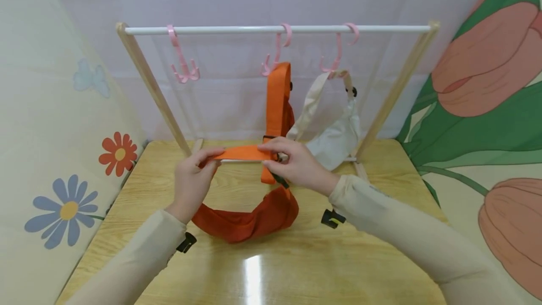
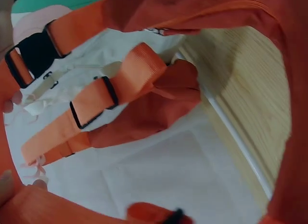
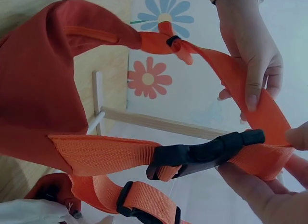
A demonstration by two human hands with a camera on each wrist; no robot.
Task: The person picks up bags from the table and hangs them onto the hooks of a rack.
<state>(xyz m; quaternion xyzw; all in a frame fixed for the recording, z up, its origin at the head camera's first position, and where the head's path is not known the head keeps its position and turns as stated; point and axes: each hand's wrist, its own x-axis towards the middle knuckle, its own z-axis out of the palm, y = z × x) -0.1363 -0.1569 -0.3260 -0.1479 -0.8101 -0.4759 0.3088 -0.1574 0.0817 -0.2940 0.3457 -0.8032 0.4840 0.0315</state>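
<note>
Between my two hands an orange strap is stretched level, in front of the rack. My left hand pinches its left end between thumb and fingers. At the other end, my right hand pinches the strap close to a black buckle, which is fastened. The dark orange fabric bag on this strap droops in a loop over the table. Behind the right hand, a second orange bag hangs by its strap from the middle pink hook.
A white bar on wooden legs carries the pink hooks. A white bag hangs from the right hook; another pink hook is at the left. The rack stands at the back of the wooden table, with floral cloths at both sides.
</note>
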